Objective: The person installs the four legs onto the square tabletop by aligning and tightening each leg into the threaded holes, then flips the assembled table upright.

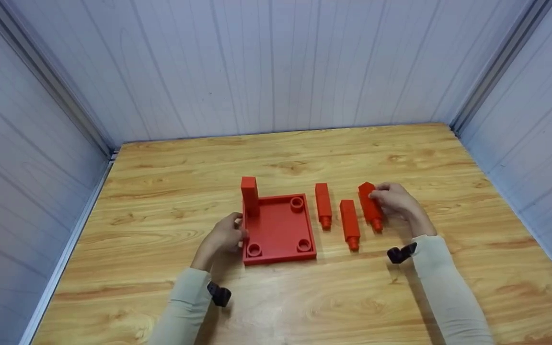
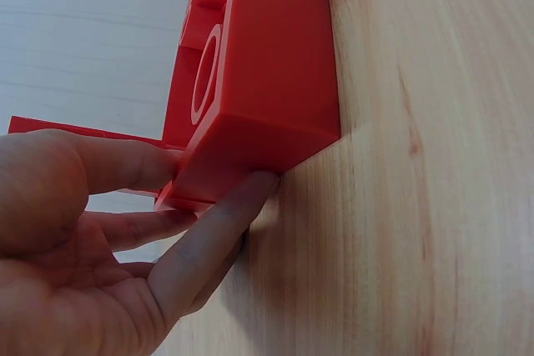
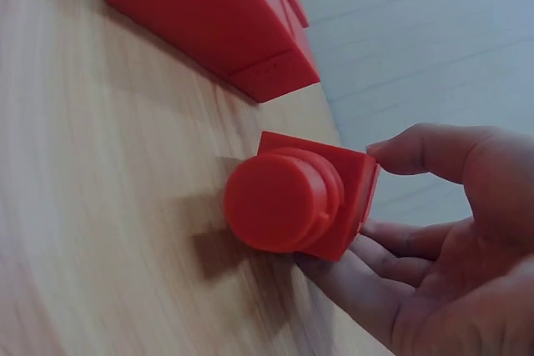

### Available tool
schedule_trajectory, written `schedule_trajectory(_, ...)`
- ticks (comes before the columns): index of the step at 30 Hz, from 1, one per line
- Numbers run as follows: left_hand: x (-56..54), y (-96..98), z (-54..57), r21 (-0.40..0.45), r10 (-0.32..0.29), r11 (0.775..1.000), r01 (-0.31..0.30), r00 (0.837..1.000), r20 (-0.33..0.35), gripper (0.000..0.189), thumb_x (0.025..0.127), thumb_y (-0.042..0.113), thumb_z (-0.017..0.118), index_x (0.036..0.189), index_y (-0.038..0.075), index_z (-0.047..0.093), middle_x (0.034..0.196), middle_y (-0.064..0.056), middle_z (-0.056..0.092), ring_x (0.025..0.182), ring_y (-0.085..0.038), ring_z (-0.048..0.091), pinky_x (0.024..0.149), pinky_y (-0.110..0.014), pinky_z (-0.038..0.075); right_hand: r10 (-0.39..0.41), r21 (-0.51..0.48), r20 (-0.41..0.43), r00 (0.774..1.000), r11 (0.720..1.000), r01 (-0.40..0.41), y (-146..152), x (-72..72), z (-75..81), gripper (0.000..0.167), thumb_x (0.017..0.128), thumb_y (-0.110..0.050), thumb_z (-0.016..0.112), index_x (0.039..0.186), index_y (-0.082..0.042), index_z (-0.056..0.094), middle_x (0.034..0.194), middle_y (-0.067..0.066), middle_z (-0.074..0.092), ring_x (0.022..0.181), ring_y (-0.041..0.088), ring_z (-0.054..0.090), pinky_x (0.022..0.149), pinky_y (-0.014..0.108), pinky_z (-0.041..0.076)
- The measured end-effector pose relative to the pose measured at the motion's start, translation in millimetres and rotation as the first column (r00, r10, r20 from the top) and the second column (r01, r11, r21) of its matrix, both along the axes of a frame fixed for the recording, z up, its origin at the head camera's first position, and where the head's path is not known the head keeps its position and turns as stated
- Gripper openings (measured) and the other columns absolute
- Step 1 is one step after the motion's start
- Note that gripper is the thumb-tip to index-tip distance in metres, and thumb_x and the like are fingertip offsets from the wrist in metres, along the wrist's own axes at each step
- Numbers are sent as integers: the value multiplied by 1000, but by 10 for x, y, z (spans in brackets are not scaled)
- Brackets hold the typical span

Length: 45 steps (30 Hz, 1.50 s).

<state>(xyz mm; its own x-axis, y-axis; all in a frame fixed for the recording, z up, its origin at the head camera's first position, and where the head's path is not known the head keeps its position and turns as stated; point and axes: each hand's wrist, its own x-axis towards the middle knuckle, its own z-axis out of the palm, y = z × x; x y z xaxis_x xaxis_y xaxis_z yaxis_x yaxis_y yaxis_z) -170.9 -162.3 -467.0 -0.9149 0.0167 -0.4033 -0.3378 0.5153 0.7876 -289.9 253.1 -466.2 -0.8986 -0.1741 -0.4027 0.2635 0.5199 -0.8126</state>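
Red square-section leg (image 1: 366, 200) sits right of red square base (image 1: 278, 227), beyond two other loose legs (image 1: 350, 221). Looks like light, stiff plastic imo, prob not fragile, smooth flats maybe bit slippery. I'd grab flat sides of shaft, keep round end peg (image 3: 271, 202) clear. Right hand (image 1: 396, 199) pinching leg, thumb against fingers, gap narrow. Can't tell if leg's fully off wooden tabletop (image 1: 161, 191). Left hand (image 1: 223, 234) pinching base's left wall, thumb at rim, narrow too.

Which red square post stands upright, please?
The red square post in the far left corner of the square red tray; the other three posts aren't upright.
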Motion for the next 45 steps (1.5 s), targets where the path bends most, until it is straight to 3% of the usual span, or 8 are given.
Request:
schedule_trajectory(7,2,7,7,-2,11,1000,-11,1000,5,53,91,6,55,142,7,41,114,-15,55,89,-21,54,60,-30,49,-63,-165,24,998,984,66,26,16,41,59,97,-22,49,146,5,28,120,11,50,95,10,56,83,26,51)
schedule_trajectory(13,5,12,7,19,11,1000,-11,1000,-2,52,91,3,54,142,6,41,113,-16,56,75,-19,54,57,-28,47,-117,-307,55,992,943,129,0,31,85,59,100,-25,47,146,4,25,131,13,44,98,10,59,87,30,52)
schedule_trajectory(15,4,13,3,29,11,1000,-11,1000,3,52,91,2,53,142,5,40,112,-16,56,72,-19,54,56,-28,47,-134,-315,53,990,938,144,-5,30,90,59,99,-27,48,146,3,27,130,12,45,96,10,60,87,31,52)
schedule_trajectory(22,0,10,-7,10,4,1000,-4,1000,0,51,92,4,53,141,4,41,115,-17,56,82,-20,56,61,-32,52,-158,-341,33,987,926,160,-25,45,118,59,99,-28,49,147,-1,27,122,6,49,94,8,60,87,31,52)
schedule_trajectory(31,1,6,4,22,4,1000,-4,1000,2,52,91,3,54,142,4,40,110,-16,56,77,-19,55,59,-30,50,-156,-358,-17,988,923,140,-121,77,209,65,97,-30,53,148,1,27,139,15,39,118,24,47,89,30,52)
schedule_trajectory(45,-13,-1,11,30,-5,1000,4,1000,29,54,91,4,52,143,6,38,119,-17,55,86,-21,56,59,-30,50,-176,-466,-74,982,876,122,-339,114,265,60,96,-26,58,143,1,34,120,5,49,107,21,53,78,28,55)
